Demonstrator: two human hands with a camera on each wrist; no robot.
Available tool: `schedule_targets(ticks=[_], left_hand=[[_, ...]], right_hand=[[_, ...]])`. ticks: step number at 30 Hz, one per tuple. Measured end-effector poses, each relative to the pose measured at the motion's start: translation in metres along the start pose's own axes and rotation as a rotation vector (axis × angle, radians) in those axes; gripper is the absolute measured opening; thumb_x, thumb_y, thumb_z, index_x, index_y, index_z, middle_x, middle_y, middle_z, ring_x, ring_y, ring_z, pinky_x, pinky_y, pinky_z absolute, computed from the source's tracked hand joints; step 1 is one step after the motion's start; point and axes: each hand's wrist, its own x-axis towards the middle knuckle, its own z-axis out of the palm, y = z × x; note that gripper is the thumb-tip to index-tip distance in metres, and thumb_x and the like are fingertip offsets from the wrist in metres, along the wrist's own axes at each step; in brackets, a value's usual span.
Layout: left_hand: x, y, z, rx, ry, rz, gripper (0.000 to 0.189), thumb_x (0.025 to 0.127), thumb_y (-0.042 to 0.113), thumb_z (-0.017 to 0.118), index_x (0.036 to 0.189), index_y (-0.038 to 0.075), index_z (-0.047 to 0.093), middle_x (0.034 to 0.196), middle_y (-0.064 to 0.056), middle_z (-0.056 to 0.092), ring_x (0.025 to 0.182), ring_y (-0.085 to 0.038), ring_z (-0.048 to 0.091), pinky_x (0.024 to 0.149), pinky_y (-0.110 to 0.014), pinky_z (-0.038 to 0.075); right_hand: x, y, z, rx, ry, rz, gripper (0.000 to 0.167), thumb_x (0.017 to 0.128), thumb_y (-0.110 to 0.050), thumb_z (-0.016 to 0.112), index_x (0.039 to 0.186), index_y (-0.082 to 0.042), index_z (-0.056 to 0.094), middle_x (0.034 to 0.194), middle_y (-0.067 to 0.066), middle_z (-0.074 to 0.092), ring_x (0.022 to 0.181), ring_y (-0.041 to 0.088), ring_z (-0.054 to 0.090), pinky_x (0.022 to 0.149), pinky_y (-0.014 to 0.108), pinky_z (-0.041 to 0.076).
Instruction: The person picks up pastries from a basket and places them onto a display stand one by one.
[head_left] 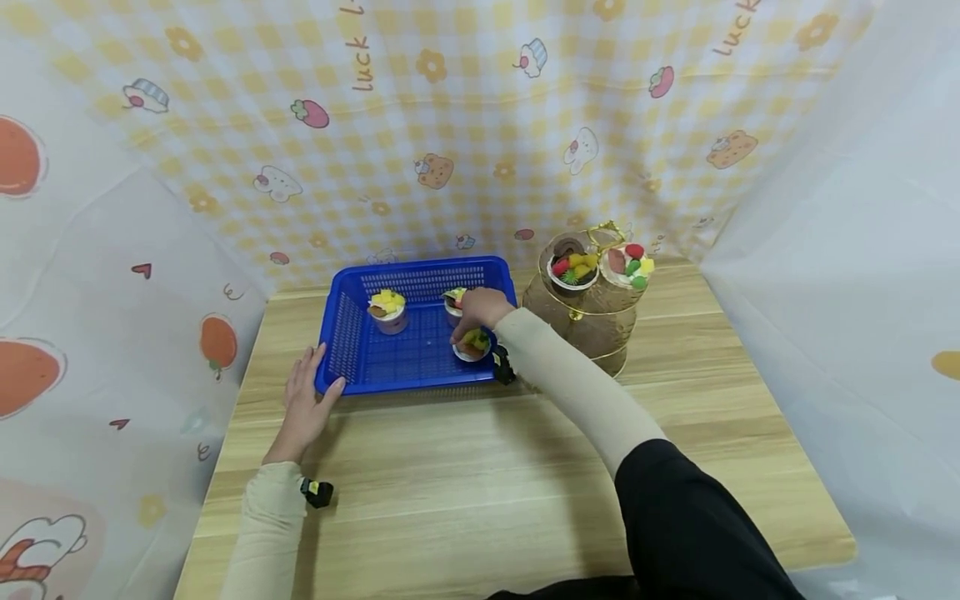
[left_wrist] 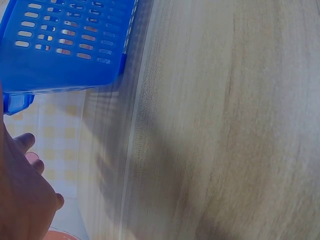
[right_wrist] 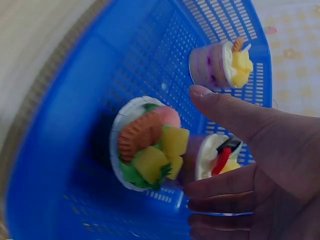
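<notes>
A blue plastic basket (head_left: pixel 420 385) holds several toy dessert cups. My right hand (head_left: pixel 483 308) reaches over its right side, with thumb and fingers spread apart in the right wrist view. Its fingertips overlap the side of a cream-topped dessert cup (right_wrist: pixel 206 162) with red and black pieces. Closer to the front wall is a dessert cup (right_wrist: pixel 145 145) with a cookie and yellow cubes. Another yellow-topped dessert cup (head_left: pixel 387 310) stands at the basket's left. My left hand (head_left: pixel 306 412) rests at the front left corner, thumb and fingers apart along the rim.
To the basket's right stands a gold-rimmed tiered stand (head_left: pixel 600 333) with two dessert cups (head_left: pixel 573 271) on top, close to my right forearm. A checked cloth (head_left: pixel 420 183) hangs behind the wooden table (head_left: pixel 450 483).
</notes>
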Motion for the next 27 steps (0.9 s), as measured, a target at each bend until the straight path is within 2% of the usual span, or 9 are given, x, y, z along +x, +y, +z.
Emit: schedule_targets(ticks=[5, 8, 10, 13, 17, 20, 23, 27], left_hand=[[0.001, 0.000, 0.001, -0.006, 0.003, -0.002, 0.074, 0.100, 0.046, 0.050, 0.160, 0.035, 0.008, 0.168, -0.018, 0.000, 0.151, -0.050, -0.004, 0.113, -0.076, -0.002], [0.001, 0.000, 0.001, -0.005, 0.006, -0.008, 0.074, 0.100, 0.046, 0.050, 0.160, 0.035, 0.009, 0.168, -0.017, 0.000, 0.151, -0.050, -0.004, 0.113, -0.075, -0.002], [0.001, 0.000, 0.001, -0.006, 0.009, -0.012, 0.074, 0.100, 0.044, 0.051, 0.160, 0.034, 0.009, 0.168, -0.017, 0.000, 0.151, -0.050, -0.004, 0.113, -0.075, -0.002], [0.001, 0.000, 0.001, -0.007, 0.009, -0.014, 0.074, 0.100, 0.041, 0.053, 0.160, 0.034, 0.009, 0.168, -0.017, 0.000, 0.151, -0.050, -0.004, 0.113, -0.076, -0.002], [0.001, 0.001, 0.001, -0.007, 0.007, -0.017, 0.074, 0.100, 0.041, 0.052, 0.160, 0.034, 0.008, 0.168, -0.017, -0.001, 0.151, -0.050, -0.004, 0.112, -0.076, -0.003], [0.001, 0.001, 0.000, -0.013, 0.010, -0.010, 0.074, 0.101, 0.042, 0.051, 0.160, 0.034, 0.008, 0.168, -0.018, 0.000, 0.151, -0.049, -0.005, 0.112, -0.077, -0.003], [0.001, 0.000, 0.000, -0.013, 0.012, -0.008, 0.073, 0.101, 0.044, 0.051, 0.160, 0.034, 0.009, 0.168, -0.019, 0.001, 0.151, -0.049, -0.004, 0.112, -0.077, -0.002], [0.000, 0.000, 0.002, -0.001, 0.015, -0.013, 0.073, 0.101, 0.044, 0.051, 0.160, 0.034, 0.009, 0.168, -0.018, 0.001, 0.152, -0.049, -0.004, 0.112, -0.077, -0.002]], right_hand=[[-0.001, -0.005, -0.009, -0.045, -0.022, 0.042, 0.047, 0.079, -0.058, 0.075, 0.100, -0.016, 0.067, 0.104, 0.003, 0.063, 0.080, 0.014, 0.049, 0.066, 0.030, 0.039], [-0.001, -0.008, -0.013, -0.047, -0.084, 0.051, 0.047, 0.080, -0.052, 0.075, 0.109, -0.015, 0.070, 0.117, 0.005, 0.065, 0.085, 0.014, 0.051, 0.068, 0.030, 0.044], [-0.001, -0.010, -0.014, -0.048, -0.143, 0.054, 0.039, 0.080, -0.043, 0.076, 0.108, -0.016, 0.074, 0.120, 0.003, 0.065, 0.086, 0.014, 0.050, 0.068, 0.029, 0.045], [0.000, -0.013, -0.012, -0.075, -0.202, 0.059, 0.025, 0.076, -0.031, 0.076, 0.098, -0.018, 0.080, 0.118, 0.000, 0.063, 0.086, 0.014, 0.047, 0.064, 0.026, 0.046], [-0.002, -0.014, -0.004, -0.159, -0.171, 0.055, 0.014, 0.075, -0.030, 0.076, 0.085, -0.022, 0.082, 0.114, -0.002, 0.064, 0.085, 0.015, 0.047, 0.066, 0.026, 0.047], [-0.002, -0.016, 0.002, -0.181, -0.118, 0.079, 0.021, 0.079, -0.040, 0.075, 0.083, -0.021, 0.082, 0.119, -0.002, 0.067, 0.092, 0.015, 0.053, 0.079, 0.029, 0.049], [-0.002, -0.018, 0.006, -0.184, -0.090, 0.107, 0.033, 0.080, -0.050, 0.076, 0.093, -0.020, 0.081, 0.127, 0.000, 0.066, 0.106, 0.019, 0.058, 0.094, 0.035, 0.049], [0.001, -0.024, 0.009, -0.241, -0.095, 0.127, 0.048, 0.080, -0.056, 0.074, 0.113, -0.021, 0.074, 0.135, 0.004, 0.062, 0.120, 0.024, 0.057, 0.103, 0.039, 0.047]])
